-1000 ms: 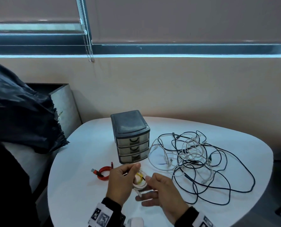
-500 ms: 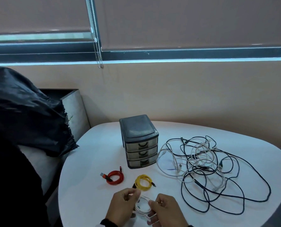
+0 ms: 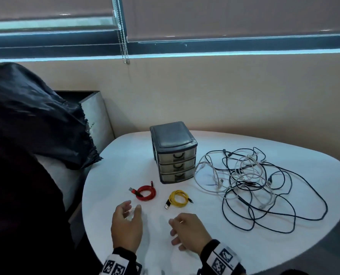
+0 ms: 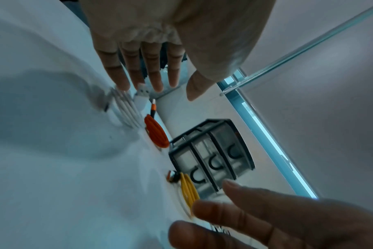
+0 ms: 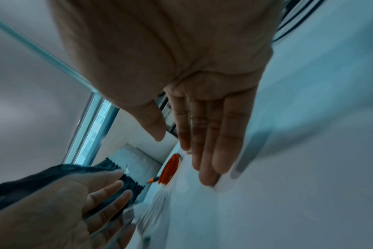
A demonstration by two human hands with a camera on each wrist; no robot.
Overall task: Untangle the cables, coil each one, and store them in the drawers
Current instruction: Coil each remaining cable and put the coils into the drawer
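Head overview; wrist close-ups, shared drawers [image 3: 174, 153]

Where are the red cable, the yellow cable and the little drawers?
red cable [image 3: 146, 193], head view, on its coiled loop.
yellow cable [image 3: 178, 198], head view, on its coiled loop.
drawers [image 3: 177, 166], head view, on the middle drawer's front.

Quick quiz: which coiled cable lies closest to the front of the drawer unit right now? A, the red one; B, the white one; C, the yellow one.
C: the yellow cable lies just in front of the drawer unit, nearer its front than the red cable, while the white cable lies further back by the left hand.
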